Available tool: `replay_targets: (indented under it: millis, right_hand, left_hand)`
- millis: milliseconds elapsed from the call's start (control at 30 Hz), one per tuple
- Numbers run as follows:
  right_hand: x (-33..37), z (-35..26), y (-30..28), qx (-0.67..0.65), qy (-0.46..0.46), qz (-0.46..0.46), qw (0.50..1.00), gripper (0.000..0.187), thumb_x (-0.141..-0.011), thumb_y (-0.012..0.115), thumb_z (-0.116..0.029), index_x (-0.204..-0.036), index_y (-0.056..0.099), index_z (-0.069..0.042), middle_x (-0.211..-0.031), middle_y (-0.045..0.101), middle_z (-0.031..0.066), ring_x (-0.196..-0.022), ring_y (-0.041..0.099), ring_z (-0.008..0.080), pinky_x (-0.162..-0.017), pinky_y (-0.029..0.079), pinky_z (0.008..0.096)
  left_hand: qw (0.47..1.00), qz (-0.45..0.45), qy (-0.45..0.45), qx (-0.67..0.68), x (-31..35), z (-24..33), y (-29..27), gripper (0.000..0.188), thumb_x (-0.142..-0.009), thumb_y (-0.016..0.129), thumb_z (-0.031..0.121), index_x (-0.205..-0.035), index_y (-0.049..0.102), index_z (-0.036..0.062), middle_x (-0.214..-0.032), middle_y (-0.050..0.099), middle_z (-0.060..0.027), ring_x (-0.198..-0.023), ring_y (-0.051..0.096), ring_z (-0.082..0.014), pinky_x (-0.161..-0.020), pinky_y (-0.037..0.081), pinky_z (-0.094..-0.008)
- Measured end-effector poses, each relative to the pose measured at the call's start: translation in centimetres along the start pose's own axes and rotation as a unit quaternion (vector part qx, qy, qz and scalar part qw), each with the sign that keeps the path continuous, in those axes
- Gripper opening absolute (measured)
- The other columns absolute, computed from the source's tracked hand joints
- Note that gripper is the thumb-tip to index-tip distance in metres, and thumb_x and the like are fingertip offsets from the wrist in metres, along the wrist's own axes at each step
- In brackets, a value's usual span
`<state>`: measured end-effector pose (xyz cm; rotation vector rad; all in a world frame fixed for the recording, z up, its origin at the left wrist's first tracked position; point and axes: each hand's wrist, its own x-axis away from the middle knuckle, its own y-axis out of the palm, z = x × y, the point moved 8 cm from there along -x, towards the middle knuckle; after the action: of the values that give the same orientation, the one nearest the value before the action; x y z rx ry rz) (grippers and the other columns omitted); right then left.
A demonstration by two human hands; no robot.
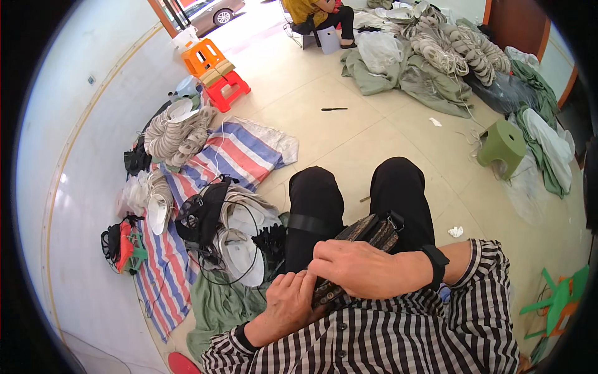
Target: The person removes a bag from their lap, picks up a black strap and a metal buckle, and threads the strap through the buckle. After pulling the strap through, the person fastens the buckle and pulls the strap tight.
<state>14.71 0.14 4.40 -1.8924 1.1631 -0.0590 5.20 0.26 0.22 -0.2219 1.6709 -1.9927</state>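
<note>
The left hand [286,305] and right hand [352,268] were held together, fingers curled and meeting; whether anything was clamped between them could not be told. A patterned item [381,235] was rested on the black-clad legs [317,193], partly covered by the right hand and seen at one and seven o'clock from it. From the hands, a striped sheet [243,156] was spread at nine to eleven o'clock, a red stool [229,92] was placed at eleven, a green stool [501,148] at two, and a black stick [334,109] was laid on the floor [349,137] at twelve
</note>
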Motion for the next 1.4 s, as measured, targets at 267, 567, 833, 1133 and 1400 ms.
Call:
replay_targets:
  millis: [267,567,833,1133,1400]
  right_hand:
    - [5.0,8.8,-3.8,0.095,0.183,0.104,0.973,0.021,-0.069,0.05,0.008,-0.087,0.05,-0.002,-0.087,0.049,0.0165,-0.08,0.053,0.0368,-0.066,0.046,0.0417]
    - [8.0,12.0,-6.3,0.047,0.283,0.194,0.938,0.024,-0.076,0.061,-0.001,-0.098,0.053,-0.002,-0.087,0.053,0.013,-0.068,0.057,0.0225,-0.064,0.047,0.0307]
    - [13.5,15.4,-8.6,0.034,0.374,0.239,0.895,0.024,-0.084,0.058,-0.002,-0.108,0.056,-0.003,-0.082,0.056,0.0007,-0.075,0.052,0.0095,-0.07,0.043,0.0233]
    - [14.7,20.5,-10.4,0.106,0.354,0.248,0.895,0.017,-0.09,0.056,-0.012,-0.104,0.058,-0.002,-0.086,0.055,-0.0028,-0.076,0.047,0.0061,-0.071,0.039,0.0194]
    - [13.7,22.2,-11.5,0.091,0.364,0.245,0.894,0.013,-0.089,0.056,-0.012,-0.097,0.058,-0.002,-0.084,0.057,0.0003,-0.079,0.051,0.0082,-0.074,0.041,0.0218]
  left_hand:
    - [0.999,-0.019,-0.019,0.042,-0.1,-0.9,-0.8,0.068,-0.052,0.079,0.022,-0.11,0.052,-0.0019,-0.09,0.06,-0.0119,-0.077,0.058,-0.0274,-0.067,0.045,-0.0357]
    - [0.98,-0.031,-0.119,0.157,-1.8,-6.2,0.2,0.037,-0.066,0.071,0.022,-0.092,0.051,0.0051,-0.068,0.055,-0.0193,-0.064,0.057,-0.0367,-0.057,0.044,-0.0441]
    - [0.857,0.172,-0.343,0.343,2.3,-14.6,-13.6,0.032,-0.072,0.067,0.004,-0.103,0.063,-0.0024,-0.088,0.066,-0.0044,-0.076,0.061,-0.0101,-0.071,0.049,-0.0247]
    - [0.843,0.378,-0.376,0.081,14.1,-21.8,-28.3,0.033,-0.076,0.067,0.015,-0.101,0.064,-0.0053,-0.085,0.067,-0.0096,-0.072,0.064,-0.0131,-0.068,0.049,-0.0211]
    - [0.829,0.438,-0.343,-0.057,17.0,-24.9,-32.0,0.034,-0.076,0.067,0.016,-0.102,0.063,-0.0059,-0.091,0.065,-0.008,-0.078,0.06,-0.0128,-0.073,0.047,-0.0238]
